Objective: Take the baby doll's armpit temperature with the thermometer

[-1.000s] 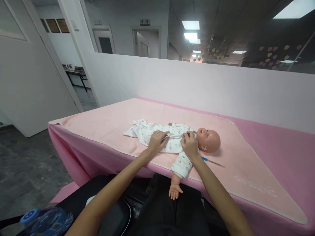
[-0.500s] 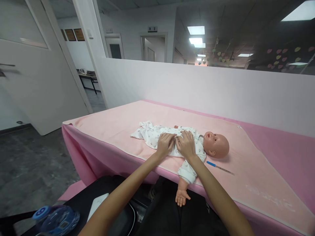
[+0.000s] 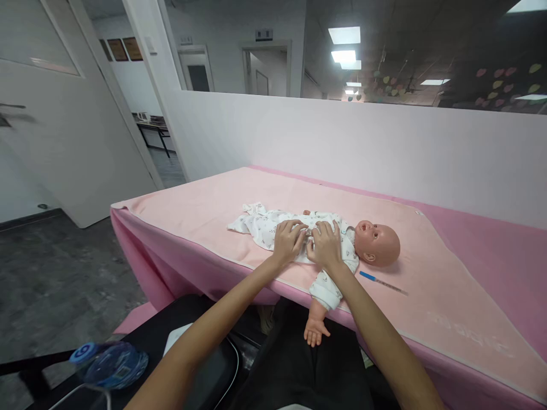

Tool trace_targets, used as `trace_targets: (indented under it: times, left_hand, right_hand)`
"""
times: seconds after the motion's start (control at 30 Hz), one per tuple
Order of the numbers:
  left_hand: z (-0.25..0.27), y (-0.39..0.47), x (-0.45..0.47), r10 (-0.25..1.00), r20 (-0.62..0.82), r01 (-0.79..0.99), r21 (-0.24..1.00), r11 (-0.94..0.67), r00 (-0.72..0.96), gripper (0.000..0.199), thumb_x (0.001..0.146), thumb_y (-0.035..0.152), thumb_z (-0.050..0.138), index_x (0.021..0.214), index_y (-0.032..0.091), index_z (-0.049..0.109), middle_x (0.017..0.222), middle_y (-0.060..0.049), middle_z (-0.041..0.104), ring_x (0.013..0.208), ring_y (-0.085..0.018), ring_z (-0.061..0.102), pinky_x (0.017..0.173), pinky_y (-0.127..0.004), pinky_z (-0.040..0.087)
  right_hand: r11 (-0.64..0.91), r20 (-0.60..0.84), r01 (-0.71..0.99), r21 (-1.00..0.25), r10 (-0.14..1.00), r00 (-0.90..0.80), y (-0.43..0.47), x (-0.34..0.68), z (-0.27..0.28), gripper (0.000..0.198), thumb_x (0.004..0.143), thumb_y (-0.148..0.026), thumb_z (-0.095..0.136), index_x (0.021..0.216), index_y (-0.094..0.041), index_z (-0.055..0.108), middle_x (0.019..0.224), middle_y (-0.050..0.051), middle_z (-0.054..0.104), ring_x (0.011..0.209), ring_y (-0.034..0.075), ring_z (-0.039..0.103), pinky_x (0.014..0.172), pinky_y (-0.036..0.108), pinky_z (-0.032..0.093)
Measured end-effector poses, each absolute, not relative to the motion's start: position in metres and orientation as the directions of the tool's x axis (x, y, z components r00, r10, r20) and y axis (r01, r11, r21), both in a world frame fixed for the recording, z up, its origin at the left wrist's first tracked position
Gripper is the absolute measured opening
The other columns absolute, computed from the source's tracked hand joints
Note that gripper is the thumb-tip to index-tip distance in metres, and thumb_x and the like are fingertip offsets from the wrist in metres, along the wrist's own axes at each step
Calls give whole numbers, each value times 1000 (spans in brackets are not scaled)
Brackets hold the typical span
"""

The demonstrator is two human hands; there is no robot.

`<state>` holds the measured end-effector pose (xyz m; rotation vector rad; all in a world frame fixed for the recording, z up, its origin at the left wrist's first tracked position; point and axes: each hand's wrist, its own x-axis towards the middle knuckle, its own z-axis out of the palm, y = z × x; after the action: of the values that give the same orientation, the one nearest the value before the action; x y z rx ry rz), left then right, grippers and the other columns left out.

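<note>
A baby doll lies on its back on the pink-covered table, head to the right. It wears a white patterned outfit, and one arm hangs over the table's front edge. My left hand is on the front of the outfit at the belly, fingers curled and closed on the cloth. Close beside it, my right hand rests on the chest part with its fingers bent onto the same garment. What lies right between the fingertips is too small to make out. A thermometer with a blue cap lies near the doll's head.
The pink table cover drapes over the front edge. A black chair at the lower left holds a water bottle and a white object. A low white wall stands behind the table, and a door is at the left.
The fingers of both hands have shifted slightly on the outfit, and the right hand's fingers are more bent. The view has tilted down a little. The doll and thermometer stay in place.
</note>
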<state>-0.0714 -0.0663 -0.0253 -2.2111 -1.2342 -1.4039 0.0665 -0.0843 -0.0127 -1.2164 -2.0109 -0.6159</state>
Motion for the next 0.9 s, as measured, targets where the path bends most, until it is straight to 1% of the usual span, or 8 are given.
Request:
trace_targets:
  times: [0.1, 0.2, 0.3, 0.43, 0.67, 0.8, 0.9]
  left_hand:
    - [-25, -67, -71, 516, 831, 748, 203, -631, 210, 22, 88, 27, 40, 95, 23, 61, 97, -3, 59, 91, -18, 49, 81, -34, 34]
    - [-26, -67, -71, 500, 839, 734, 200, -649, 214, 21, 86, 23, 41, 92, 23, 61, 96, -3, 60, 90, -18, 50, 80, -34, 34]
    - [-27, -66, -72, 488, 845, 715, 203, -669, 216, 21, 85, 17, 41, 89, 22, 61, 93, -2, 61, 89, -18, 51, 79, -34, 35]
    - [-26, -65, -72, 487, 838, 665, 220, -714, 246, 23, 87, 16, 36, 87, 21, 59, 91, -2, 64, 88, -16, 54, 80, -33, 36]
    - [-24, -68, -71, 474, 841, 617, 232, -752, 261, 17, 87, 22, 38, 88, 19, 55, 94, -3, 64, 97, -17, 54, 85, -34, 37]
    - [-22, -69, -71, 479, 844, 613, 250, -749, 241, 13, 85, 24, 41, 87, 19, 53, 94, -4, 62, 96, -18, 54, 84, -34, 37]
    - [-22, -70, -72, 471, 838, 604, 230, -764, 276, 12, 83, 27, 43, 85, 19, 51, 96, -6, 61, 94, -19, 53, 83, -35, 37]
  right_hand:
    - [472, 762, 881, 16, 565, -317, -84, 67, -13, 16, 69, -17, 50, 83, -15, 56, 102, 11, 57, 99, 24, 47, 103, 48, 18]
    - [529, 777, 849, -13, 539, -324, -83, 67, -14, 12, 72, -15, 47, 80, -17, 56, 97, 8, 59, 96, 21, 49, 104, 46, 17]
    - [571, 796, 819, -58, 521, -307, -82, 67, -14, 11, 76, -14, 44, 77, -18, 54, 86, 5, 60, 87, 18, 51, 103, 42, 20]
    - [578, 813, 809, -102, 517, -267, -83, 68, -14, 14, 82, -14, 39, 80, -19, 52, 76, 2, 59, 77, 16, 52, 100, 39, 26]
    - [604, 862, 792, -88, 444, -243, -80, 69, -16, 17, 88, -15, 35, 86, -19, 51, 75, 0, 62, 72, 13, 54, 98, 37, 29]
    - [621, 884, 782, -54, 394, -251, -78, 70, -17, 19, 87, -11, 34, 89, -19, 51, 76, 1, 63, 73, 13, 56, 97, 37, 30]
    - [622, 887, 782, -47, 386, -253, -78, 70, -17, 21, 86, -10, 33, 90, -19, 51, 76, 1, 63, 72, 14, 56, 97, 38, 31]
